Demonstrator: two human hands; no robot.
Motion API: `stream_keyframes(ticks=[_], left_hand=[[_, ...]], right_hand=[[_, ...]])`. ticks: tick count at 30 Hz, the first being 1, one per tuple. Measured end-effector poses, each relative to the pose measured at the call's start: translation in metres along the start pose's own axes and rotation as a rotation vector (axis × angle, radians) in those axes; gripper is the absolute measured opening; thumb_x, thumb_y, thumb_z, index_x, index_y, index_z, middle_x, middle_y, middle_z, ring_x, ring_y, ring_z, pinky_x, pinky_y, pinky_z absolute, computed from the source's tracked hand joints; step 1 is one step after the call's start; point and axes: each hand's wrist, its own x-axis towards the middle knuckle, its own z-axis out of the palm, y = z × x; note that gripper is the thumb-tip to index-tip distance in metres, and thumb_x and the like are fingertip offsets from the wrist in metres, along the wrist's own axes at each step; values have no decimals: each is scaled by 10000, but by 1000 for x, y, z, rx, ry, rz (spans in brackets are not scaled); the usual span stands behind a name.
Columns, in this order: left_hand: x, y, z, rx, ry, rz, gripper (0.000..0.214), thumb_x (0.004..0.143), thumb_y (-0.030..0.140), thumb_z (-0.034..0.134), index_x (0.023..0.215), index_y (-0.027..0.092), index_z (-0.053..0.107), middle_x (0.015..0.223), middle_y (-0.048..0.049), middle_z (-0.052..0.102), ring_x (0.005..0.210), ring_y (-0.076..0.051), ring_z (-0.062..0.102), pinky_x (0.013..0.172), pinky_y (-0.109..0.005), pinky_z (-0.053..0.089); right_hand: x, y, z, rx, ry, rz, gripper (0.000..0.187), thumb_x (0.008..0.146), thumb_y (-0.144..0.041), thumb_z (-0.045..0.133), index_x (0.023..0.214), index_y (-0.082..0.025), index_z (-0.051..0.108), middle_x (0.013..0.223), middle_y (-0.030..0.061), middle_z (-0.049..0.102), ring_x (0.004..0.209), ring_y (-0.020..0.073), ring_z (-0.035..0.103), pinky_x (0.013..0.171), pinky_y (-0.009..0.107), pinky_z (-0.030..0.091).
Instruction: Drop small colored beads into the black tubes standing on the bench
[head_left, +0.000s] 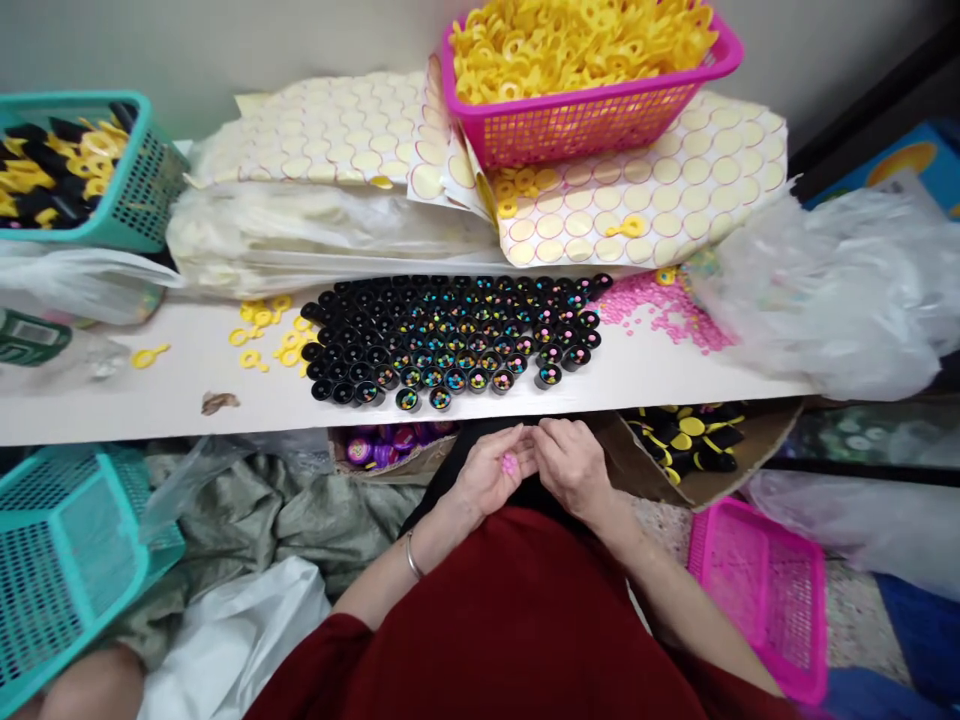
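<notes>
My left hand (487, 470) is cupped palm up in front of the table edge and holds a small heap of pink beads (510, 463). Against its fingertips rests my right hand (575, 465), curled, with thumb and fingers pressed together; whatever they pinch is hidden. Just beyond both hands, rows of small black cups (450, 335) stand packed on the white table (270, 405). Multicoloured beads lie in many of the right-hand cups, pink ones among them at the far right, while those at the left look dark inside. Loose pink beads (667, 308) are spread right of the cups.
Yellow ring-ended pieces (292, 345) lie left of the cups. Behind stand a pink basket (577, 125) of yellow pieces, a teal basket (150, 180) and sticker sheets (337, 130). A plastic bag (847, 290) sits right. Below are cardboard boxes (765, 455) and a pink basket.
</notes>
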Motion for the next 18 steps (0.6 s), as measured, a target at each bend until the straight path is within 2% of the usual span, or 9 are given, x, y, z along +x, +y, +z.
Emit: stream_keyframes(ticks=[3, 6, 12, 15, 18], left_hand=[[2, 0, -1, 35, 19, 13, 159, 826, 221, 618, 818, 73, 675, 818, -114, 696, 799, -173, 666, 892, -344, 481], [3, 2, -2, 55, 33, 35, 202, 815, 259, 640, 823, 62, 683, 832, -119, 700, 793, -175, 662, 878, -342, 487], [6, 9, 2, 52, 47, 35, 259, 843, 293, 600, 778, 58, 686, 780, -124, 697, 742, -170, 659, 845, -331, 495], [7, 12, 1, 42, 31, -1, 295, 872, 304, 546, 822, 50, 687, 795, -140, 698, 742, -180, 665, 829, -339, 494], [7, 12, -2, 56, 36, -26, 286, 864, 282, 544, 839, 33, 682, 825, -167, 701, 778, -212, 680, 812, -340, 493]], right_hand=[[1, 1, 3, 81, 20, 49, 252, 867, -73, 410, 863, -144, 652, 793, 71, 628, 693, 143, 526, 618, 289, 398], [3, 5, 6, 194, -3, 84, 220, 877, -89, 441, 810, -140, 644, 738, 56, 598, 679, 129, 530, 623, 257, 429], [7, 9, 4, 132, -109, 74, 238, 874, -82, 438, 796, -158, 649, 725, 47, 593, 646, 122, 526, 624, 241, 433], [23, 13, 0, 134, -67, 87, 210, 889, -133, 463, 818, -155, 659, 763, 52, 612, 655, 121, 533, 625, 247, 430], [56, 23, 0, 168, -38, 168, 227, 909, -228, 470, 806, -176, 666, 777, 50, 606, 709, 138, 545, 657, 270, 432]])
